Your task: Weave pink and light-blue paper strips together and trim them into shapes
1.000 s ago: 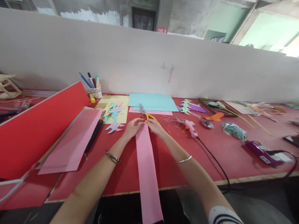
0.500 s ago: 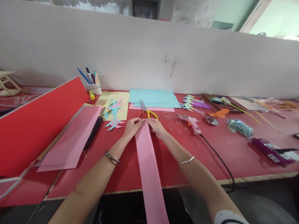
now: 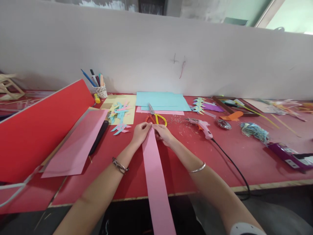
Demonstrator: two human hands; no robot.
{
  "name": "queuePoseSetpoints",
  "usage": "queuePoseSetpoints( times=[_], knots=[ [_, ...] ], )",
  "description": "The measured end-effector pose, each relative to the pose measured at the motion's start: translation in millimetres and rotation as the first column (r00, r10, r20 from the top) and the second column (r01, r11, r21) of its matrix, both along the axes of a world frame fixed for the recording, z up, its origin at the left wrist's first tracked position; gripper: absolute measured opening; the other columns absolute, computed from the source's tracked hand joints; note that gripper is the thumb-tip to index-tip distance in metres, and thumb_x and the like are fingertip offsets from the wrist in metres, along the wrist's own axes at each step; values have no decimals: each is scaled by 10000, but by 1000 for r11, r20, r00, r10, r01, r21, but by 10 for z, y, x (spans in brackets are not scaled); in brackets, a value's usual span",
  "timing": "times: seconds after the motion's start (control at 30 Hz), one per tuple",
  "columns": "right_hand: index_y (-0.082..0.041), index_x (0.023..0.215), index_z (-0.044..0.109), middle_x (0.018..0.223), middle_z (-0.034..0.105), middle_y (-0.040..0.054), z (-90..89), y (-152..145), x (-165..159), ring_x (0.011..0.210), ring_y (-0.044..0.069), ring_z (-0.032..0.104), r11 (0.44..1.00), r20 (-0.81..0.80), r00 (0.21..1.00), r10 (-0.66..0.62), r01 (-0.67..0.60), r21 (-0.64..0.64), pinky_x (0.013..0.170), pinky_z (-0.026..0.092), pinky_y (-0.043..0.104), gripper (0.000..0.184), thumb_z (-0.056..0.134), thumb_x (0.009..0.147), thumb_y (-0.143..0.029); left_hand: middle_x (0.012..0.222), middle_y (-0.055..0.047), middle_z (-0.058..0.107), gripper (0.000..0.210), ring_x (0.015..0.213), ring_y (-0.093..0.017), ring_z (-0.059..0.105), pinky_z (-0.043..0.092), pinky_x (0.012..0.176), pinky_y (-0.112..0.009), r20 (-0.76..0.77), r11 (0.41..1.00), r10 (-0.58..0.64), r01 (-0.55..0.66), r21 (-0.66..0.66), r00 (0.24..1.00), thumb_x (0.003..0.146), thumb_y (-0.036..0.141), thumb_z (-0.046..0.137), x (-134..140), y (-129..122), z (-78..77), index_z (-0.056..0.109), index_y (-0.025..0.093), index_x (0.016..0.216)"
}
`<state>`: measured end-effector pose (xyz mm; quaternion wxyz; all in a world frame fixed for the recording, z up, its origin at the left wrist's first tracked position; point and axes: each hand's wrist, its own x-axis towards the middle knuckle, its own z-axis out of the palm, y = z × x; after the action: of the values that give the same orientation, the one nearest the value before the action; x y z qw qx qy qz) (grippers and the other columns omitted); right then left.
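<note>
A long pink paper strip (image 3: 156,176) runs from my fingers down past the table's front edge. My left hand (image 3: 141,133) pinches its far end from the left side. At the same end, my right hand (image 3: 163,133) grips it from the right, the fingertips of both hands close together. Just beyond them lie scissors (image 3: 156,116) with one red and one yellow handle, the blades pointing away. Light blue paper sheets (image 3: 161,100) rest behind the scissors, over a pink sheet. Cut blue, pink and yellow paper pieces (image 3: 120,114) lie left on a cream sheet (image 3: 130,101).
On the right are a pink glue gun (image 3: 201,126) with a black cable, a shredded paper bundle (image 3: 254,131) and a purple power strip (image 3: 285,156). A red board (image 3: 46,130) leans at left beside pink sheets (image 3: 78,143). A pen cup (image 3: 101,90) stands by the wall.
The view has shifted slightly. Both hands stay at the far end of the pink strip, and the objects on the table keep their places.
</note>
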<state>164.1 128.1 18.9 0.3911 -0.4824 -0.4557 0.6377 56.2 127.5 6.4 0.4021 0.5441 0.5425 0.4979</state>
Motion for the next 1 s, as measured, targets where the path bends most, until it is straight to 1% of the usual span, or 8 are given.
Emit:
queuePoseSetpoints(
  times=[0.3,0.5,0.6,0.67,0.77,0.87,0.93,1.0],
  knots=[
    [-177,443,360,292,340,-91,-59,-11,-45,282,19,279,996,95,993,-71,65,66,333,175,153,304,431,737,-205,421,75,349,303,467,-85,326,256,480,-217,-11,999,41,-41,4,999,682,283,519,7,7,-8,395,174,428],
    [-178,426,362,295,348,-86,-86,-26,-51,291,21,277,987,146,981,-125,108,122,340,180,163,304,440,719,-203,409,78,319,331,454,-77,316,264,473,-213,44,997,70,-69,-14,997,662,285,557,-6,-10,-5,380,173,406],
    [-180,433,368,306,345,-85,-74,-28,-43,300,26,286,981,156,975,-158,137,139,341,180,169,294,436,717,-216,451,69,405,282,473,-82,387,318,489,-206,109,996,82,-77,-45,991,660,341,572,-18,-5,-8,460,171,464],
    [-184,445,365,318,340,-85,-64,-28,-37,307,32,295,976,155,971,-181,159,146,340,176,173,287,423,722,-227,518,51,494,254,506,-96,453,362,509,-211,155,994,88,-76,-80,984,646,406,585,-33,9,-9,534,170,565],
    [-189,458,358,333,335,-83,-59,-29,-31,314,37,297,971,150,968,-203,179,158,340,170,180,283,408,730,-248,578,21,565,328,535,-122,513,403,521,-234,196,990,72,-46,-133,978,597,483,613,-56,26,-3,579,166,676],
    [-190,454,353,333,324,-85,-69,-26,-28,318,38,290,966,154,965,-214,186,180,346,167,186,285,422,722,-258,513,31,526,321,486,-107,479,377,486,-224,189,990,34,-7,-140,981,591,475,624,-55,15,3,547,164,573],
    [-189,446,348,332,324,-86,-80,-19,-23,320,35,280,962,162,962,-221,188,199,351,166,190,291,435,715,-258,462,52,460,320,455,-83,424,339,466,-206,168,993,22,-3,-117,986,610,428,622,-40,-7,4,488,165,488],
    [-187,435,348,330,332,-84,-92,-9,-15,321,33,271,958,175,958,-226,186,219,356,166,193,302,441,712,-260,442,67,408,324,446,-69,382,312,458,-195,147,996,24,-11,-89,989,627,384,615,-26,-27,5,443,166,458]
  ],
)
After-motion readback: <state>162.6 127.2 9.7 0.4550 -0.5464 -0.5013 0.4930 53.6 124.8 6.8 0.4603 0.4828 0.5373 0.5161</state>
